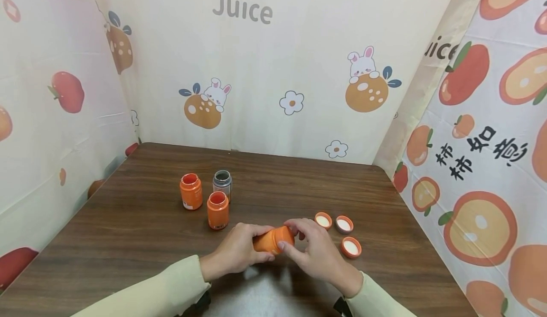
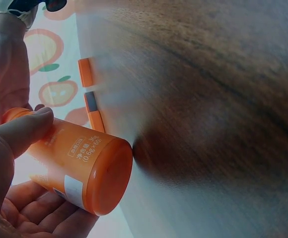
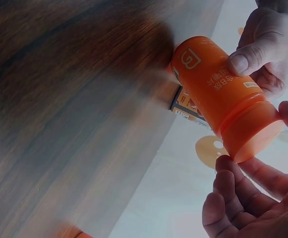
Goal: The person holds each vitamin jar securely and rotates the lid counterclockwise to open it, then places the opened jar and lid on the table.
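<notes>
An orange bottle lies tilted between both hands, close over the table, its orange cap turned toward the right hand. My left hand grips the bottle's body, thumb along its side and fingers beneath, as the left wrist view shows. With thumb and fingertips, my right hand pinches the rim of the cap, which sits on the bottle's neck. White print and a pale label mark the bottle's side.
Two uncapped orange bottles and an uncapped grey bottle stand upright at the left on the dark wooden table. To the right of the hands lie three loose caps, white insides up. Printed curtains surround the table.
</notes>
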`<control>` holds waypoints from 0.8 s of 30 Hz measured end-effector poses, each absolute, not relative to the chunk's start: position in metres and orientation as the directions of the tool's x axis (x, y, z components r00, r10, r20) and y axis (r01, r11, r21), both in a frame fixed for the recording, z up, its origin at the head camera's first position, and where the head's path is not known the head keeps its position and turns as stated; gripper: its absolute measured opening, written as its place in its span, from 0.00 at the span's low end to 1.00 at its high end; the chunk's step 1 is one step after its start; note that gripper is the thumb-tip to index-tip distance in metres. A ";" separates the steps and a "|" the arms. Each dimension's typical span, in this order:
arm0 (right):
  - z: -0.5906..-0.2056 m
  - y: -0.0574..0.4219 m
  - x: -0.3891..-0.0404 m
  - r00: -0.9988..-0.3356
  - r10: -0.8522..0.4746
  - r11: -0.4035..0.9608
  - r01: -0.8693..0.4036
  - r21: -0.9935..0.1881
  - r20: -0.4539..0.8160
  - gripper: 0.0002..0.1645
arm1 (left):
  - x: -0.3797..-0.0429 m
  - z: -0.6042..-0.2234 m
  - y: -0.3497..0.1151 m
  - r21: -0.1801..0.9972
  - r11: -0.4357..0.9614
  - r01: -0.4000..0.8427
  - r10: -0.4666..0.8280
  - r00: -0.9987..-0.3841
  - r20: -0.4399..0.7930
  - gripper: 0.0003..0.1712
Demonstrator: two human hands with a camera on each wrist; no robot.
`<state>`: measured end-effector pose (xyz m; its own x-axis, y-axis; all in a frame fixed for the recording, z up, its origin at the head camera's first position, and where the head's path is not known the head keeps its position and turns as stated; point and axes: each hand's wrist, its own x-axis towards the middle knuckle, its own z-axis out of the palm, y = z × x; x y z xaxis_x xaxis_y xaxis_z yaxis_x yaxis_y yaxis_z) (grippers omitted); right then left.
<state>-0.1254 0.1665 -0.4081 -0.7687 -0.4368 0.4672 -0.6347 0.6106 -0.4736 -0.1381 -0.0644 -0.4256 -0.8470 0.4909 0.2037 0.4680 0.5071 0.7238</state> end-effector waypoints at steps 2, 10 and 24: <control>-0.408 0.167 -0.125 -0.758 -0.443 0.601 -0.648 -0.468 0.479 0.22 | -0.138 -0.426 -0.065 0.725 0.505 0.468 0.493 -0.846 0.203 0.27; -0.409 0.168 -0.126 -0.722 -0.478 0.562 -0.689 -0.458 0.501 0.25 | -0.138 -0.426 -0.065 0.720 0.506 0.474 0.493 -0.844 0.209 0.27; -0.409 0.171 -0.127 -0.663 -0.532 0.490 -0.748 -0.448 0.527 0.30 | -0.138 -0.427 -0.065 0.717 0.507 0.478 0.494 -0.843 0.213 0.28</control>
<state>-0.1271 0.1708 -0.4087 -0.6630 -0.5316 0.5271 -0.7483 0.4895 -0.4477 -0.1383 -0.0650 -0.4269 -0.8432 0.4938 0.2127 0.4780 0.5073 0.7171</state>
